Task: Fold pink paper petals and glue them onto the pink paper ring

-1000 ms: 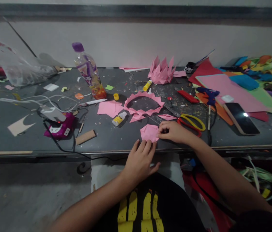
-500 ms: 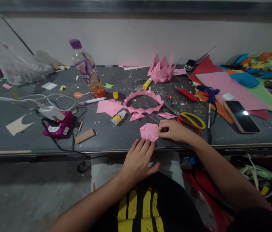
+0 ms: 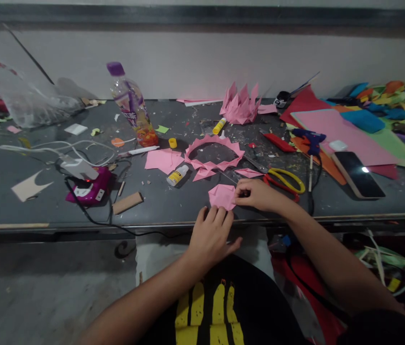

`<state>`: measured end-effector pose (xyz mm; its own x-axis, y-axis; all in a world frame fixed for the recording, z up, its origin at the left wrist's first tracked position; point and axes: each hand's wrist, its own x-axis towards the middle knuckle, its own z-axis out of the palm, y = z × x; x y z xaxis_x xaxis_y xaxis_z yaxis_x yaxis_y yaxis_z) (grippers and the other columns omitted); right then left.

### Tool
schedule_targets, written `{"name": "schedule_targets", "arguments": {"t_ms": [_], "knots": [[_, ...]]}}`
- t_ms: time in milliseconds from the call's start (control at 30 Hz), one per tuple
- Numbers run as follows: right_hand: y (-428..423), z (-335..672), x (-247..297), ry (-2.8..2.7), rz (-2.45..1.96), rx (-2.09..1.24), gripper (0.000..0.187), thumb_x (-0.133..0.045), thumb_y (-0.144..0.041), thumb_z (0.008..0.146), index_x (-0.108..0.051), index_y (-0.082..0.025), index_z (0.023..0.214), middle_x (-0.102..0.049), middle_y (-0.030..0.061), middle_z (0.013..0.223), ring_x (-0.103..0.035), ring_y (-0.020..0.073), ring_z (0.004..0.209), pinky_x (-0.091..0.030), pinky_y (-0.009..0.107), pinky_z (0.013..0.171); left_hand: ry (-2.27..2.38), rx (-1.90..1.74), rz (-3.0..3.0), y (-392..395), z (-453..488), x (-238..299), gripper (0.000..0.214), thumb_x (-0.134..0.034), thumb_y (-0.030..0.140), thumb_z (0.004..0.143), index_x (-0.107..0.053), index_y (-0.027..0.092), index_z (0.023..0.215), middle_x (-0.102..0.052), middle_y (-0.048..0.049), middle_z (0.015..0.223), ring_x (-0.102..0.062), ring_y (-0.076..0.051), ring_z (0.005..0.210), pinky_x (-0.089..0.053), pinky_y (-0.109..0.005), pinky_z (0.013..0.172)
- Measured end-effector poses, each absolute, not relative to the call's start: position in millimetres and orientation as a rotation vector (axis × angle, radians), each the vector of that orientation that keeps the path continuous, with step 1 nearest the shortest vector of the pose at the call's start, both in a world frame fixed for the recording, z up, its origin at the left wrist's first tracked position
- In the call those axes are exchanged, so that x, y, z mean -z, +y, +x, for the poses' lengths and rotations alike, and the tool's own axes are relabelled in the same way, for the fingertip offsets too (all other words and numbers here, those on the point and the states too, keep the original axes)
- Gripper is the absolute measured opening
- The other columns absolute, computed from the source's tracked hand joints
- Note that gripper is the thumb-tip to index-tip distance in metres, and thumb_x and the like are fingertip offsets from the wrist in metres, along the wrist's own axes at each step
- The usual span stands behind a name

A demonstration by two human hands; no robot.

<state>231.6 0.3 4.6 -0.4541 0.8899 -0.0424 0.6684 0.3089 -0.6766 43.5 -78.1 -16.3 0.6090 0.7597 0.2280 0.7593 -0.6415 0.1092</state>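
A small folded pink paper piece lies near the front edge of the dark table. My right hand pinches its right corner with fingers closed. My left hand rests just below it at the table edge, its fingers stretched out with the tips touching the paper's lower edge. Behind the piece lies a pink paper ring of pointed petals and, farther back, a pink folded paper flower.
Yellow-and-red scissors, a blue glue gun, a phone and coloured paper sheets lie to the right. A small glue bottle, pink paper square, drink bottle, purple device with cables and a plastic bag sit left.
Both hands stay on the pink piece. My left hand has shifted slightly up towards the paper. The view bobbed a little.
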Motion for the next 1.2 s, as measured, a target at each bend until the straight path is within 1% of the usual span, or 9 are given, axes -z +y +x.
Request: {"name": "schedule_targets", "arguments": {"t_ms": [133, 267, 400, 533, 733, 867, 933, 1033, 1200], "knots": [[1, 231, -5, -2.253, -1.4, -0.916, 0.007, -0.061, -0.021, 0.069, -0.062, -0.018, 0.063, -0.053, -0.0008, 0.067, -0.047, 0.0115, 0.06, -0.035, 0.025, 0.056, 1.336, -0.392, 2.845, -80, 43, 19, 0.066, -0.055, 0.053, 0.078, -0.043, 0.013, 0.13, -0.057, -0.0122, 0.111, -0.049, -0.027, 0.106, -0.036, -0.043, 0.095], [-1, 233, -4, -2.256, -1.366, -0.913, 0.007, -0.06, -0.021, 0.07, -0.06, -0.018, 0.064, -0.053, -0.0009, 0.068, -0.047, 0.0119, 0.061, -0.036, 0.025, 0.058, 1.369, -0.378, 2.85, -81, 44, 22, 0.068, -0.059, 0.051, 0.077, -0.043, 0.014, 0.131, -0.057, -0.0117, 0.112, -0.049, -0.026, 0.107, -0.035, -0.043, 0.097], [-1, 237, -2, -2.255, -1.361, -0.921, 0.011, -0.064, -0.027, 0.068, -0.058, -0.019, 0.068, -0.054, -0.0005, 0.071, -0.047, 0.0131, 0.065, -0.037, 0.026, 0.06, 1.394, -0.357, 2.854, -82, 46, 22, 0.07, -0.062, 0.052, 0.076, -0.043, 0.014, 0.131, -0.056, -0.0123, 0.113, -0.049, -0.027, 0.109, -0.036, -0.043, 0.097], [3, 240, -2, -2.269, -1.332, -0.998, 0.013, -0.065, -0.028, 0.067, -0.057, -0.019, 0.07, -0.054, -0.0009, 0.07, -0.047, 0.0133, 0.065, -0.038, 0.026, 0.06, 1.368, -0.339, 2.857, -81, 45, 20, 0.07, -0.064, 0.051, 0.075, -0.044, 0.013, 0.13, -0.057, -0.0123, 0.112, -0.049, -0.027, 0.109, -0.036, -0.043, 0.097], [9, 245, -9, -2.285, -1.271, -1.198, 0.009, -0.059, -0.026, 0.071, -0.055, -0.018, 0.073, -0.054, -0.0017, 0.07, -0.048, 0.0125, 0.064, -0.038, 0.025, 0.06, 1.263, -0.394, 2.82, -76, 34, 16, 0.063, -0.061, 0.052, 0.076, -0.048, 0.015, 0.125, -0.057, -0.0109, 0.115, -0.048, -0.026, 0.11, -0.037, -0.04, 0.097], [9, 247, -15, -2.335, -1.246, -1.199, 0.008, -0.057, -0.024, 0.074, -0.059, -0.018, 0.079, -0.056, 0.0002, 0.076, -0.051, 0.0127, 0.067, -0.041, 0.026, 0.062, 1.168, -0.447, 2.8, -74, 25, 13, 0.06, -0.061, 0.051, 0.076, -0.05, 0.014, 0.122, -0.058, -0.0105, 0.117, -0.049, -0.025, 0.111, -0.037, -0.039, 0.098], [6, 247, -16, -2.372, -1.246, -1.12, 0.009, -0.056, -0.022, 0.076, -0.061, -0.017, 0.081, -0.058, 0.0022, 0.08, -0.053, 0.0134, 0.069, -0.043, 0.027, 0.063, 1.135, -0.476, 2.779, -73, 21, 12, 0.056, -0.06, 0.048, 0.077, -0.051, 0.013, 0.12, -0.058, -0.0109, 0.12, -0.049, -0.025, 0.112, -0.038, -0.038, 0.098], [-4, 244, -11, -2.409, -1.224, -0.883, 0.01, -0.054, -0.018, 0.079, -0.063, -0.017, 0.082, -0.061, 0.0055, 0.085, -0.057, 0.0157, 0.074, -0.046, 0.029, 0.068, 1.11, -0.537, 2.74, -71, 17, 12, 0.046, -0.057, 0.04, 0.081, -0.052, 0.012, 0.118, -0.058, -0.011, 0.121, -0.05, -0.023, 0.112, -0.038, -0.037, 0.099], [-34, 235, 12, -2.356, -1.127, -0.231, 0.02, -0.046, -0.012, 0.085, -0.065, -0.018, 0.091, -0.064, 0.0086, 0.091, -0.06, 0.0192, 0.086, -0.049, 0.034, 0.079, 1.079, -0.616, 2.709, -66, 15, 15, 0.038, -0.054, 0.033, 0.085, -0.053, 0.013, 0.117, -0.061, -0.0113, 0.116, -0.054, -0.023, 0.107, -0.043, -0.037, 0.093]]}}
